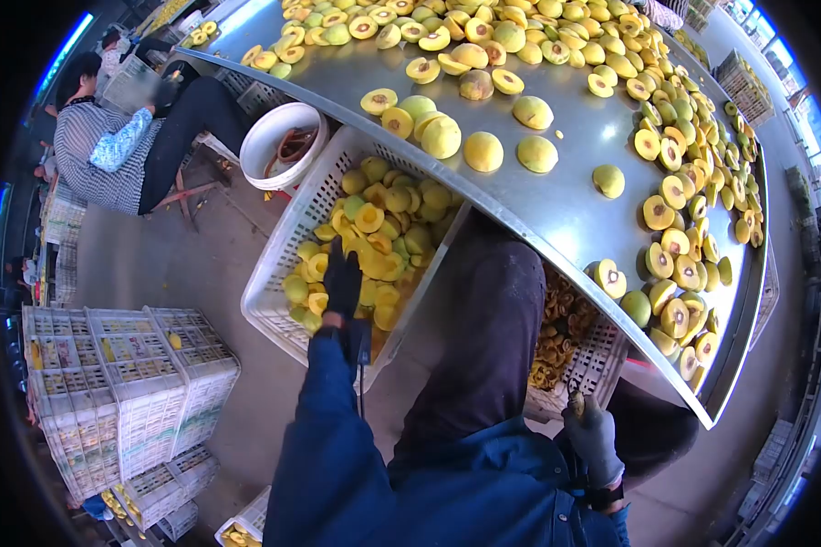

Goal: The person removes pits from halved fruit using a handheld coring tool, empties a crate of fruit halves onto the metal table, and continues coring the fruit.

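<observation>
A left hand [342,284] in a black glove is hovering over a white plastic crate [266,305] left of the frame's centre, its fingers stretching out rather than curling. Yellow peach halves [392,264] are filling that crate just below the fingers. At the lower right, a right hand [591,442] in a grey glove is closing around a small tan object [576,402], whose exact kind the view is not showing. Behind it, a second crate [602,360] is holding brown scraps [561,337]. A metal counter [556,210] is stretching across the upper right, carrying many more cut peaches [675,242]. A white bucket [257,173] is standing near the first crate, and another person [100,155] is sitting at the upper left.
</observation>
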### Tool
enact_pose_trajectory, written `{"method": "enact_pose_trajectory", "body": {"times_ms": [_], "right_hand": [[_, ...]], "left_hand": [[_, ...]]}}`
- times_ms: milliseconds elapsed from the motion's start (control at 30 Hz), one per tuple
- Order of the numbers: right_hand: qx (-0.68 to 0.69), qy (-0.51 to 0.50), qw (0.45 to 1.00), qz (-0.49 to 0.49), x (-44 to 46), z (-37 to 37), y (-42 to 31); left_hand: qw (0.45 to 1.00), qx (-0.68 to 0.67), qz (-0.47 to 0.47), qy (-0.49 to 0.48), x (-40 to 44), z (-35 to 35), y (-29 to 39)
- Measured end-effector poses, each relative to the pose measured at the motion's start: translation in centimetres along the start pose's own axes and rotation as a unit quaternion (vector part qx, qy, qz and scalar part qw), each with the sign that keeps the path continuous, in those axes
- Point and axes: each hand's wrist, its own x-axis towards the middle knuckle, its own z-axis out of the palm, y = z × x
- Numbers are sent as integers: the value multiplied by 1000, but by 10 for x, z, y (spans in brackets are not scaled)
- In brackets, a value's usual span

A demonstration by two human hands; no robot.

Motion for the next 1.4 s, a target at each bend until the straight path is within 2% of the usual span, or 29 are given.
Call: {"method": "enact_pose_trajectory", "body": {"times_ms": [33,100,133,167,233,300,367,433,467,533,600,700,733,833,867,967,1033,1067,1167,1200,1233,1267,1367,1400], "right_hand": [[-6,-14,1000,3,2,0,-2],[-41,-5,997,-58,10,11,1],[-65,9,995,-74,8,9,7],[-32,3,995,-95,9,1,3],[-43,-9,997,-70,4,-1,4],[-26,-25,999,-29,-1,-5,6],[-8,-39,999,-24,-6,-4,8],[3,-36,998,-42,-11,-3,13],[21,-2,997,-69,-13,10,32],[40,12,997,-68,-21,1,29],[53,25,997,-59,-26,2,40],[80,78,992,-63,-32,4,59],[92,83,991,-59,-30,1,63],[158,115,979,-48,-21,-13,68],[195,140,970,-49,-13,-23,66],[340,243,907,-59,18,-61,45],[482,188,856,12,27,-98,11],[518,171,838,11,29,-105,-3],[613,96,784,8,22,-122,-29],[637,55,769,6,14,-132,-35],[659,14,752,4,9,-136,-40],[610,35,791,-14,9,-136,-43],[493,73,865,-54,19,-120,-37],[363,160,915,-76,12,-123,-42]], "left_hand": [[989,134,56,-16,9,-2,-22],[942,294,96,-130,9,-10,-39],[951,267,103,-119,13,-13,-59],[959,233,114,-114,19,-1,-78],[964,231,130,-30,32,-5,-39],[968,94,220,75,27,-24,86],[961,6,274,30,6,-38,213],[937,-71,340,-28,-16,-15,287],[914,-32,400,-66,-25,1,312],[882,27,443,-159,-43,32,370],[861,37,446,-242,-44,86,383],[849,85,446,-271,-43,151,380],[835,35,487,-254,-39,163,384],[836,-49,395,-379,-36,163,409],[843,-79,367,-386,-40,151,419],[865,-178,292,-367,-65,116,437],[868,-200,264,-371,-89,88,448],[869,-212,249,-371,-102,73,454],[871,-150,343,-318,-138,30,474],[886,-188,284,-315,-147,25,473],[901,-103,348,-238,-150,19,462],[899,-17,408,-156,-153,16,447],[900,34,431,-57,-160,13,447],[922,-50,379,-59,-173,11,473]]}}
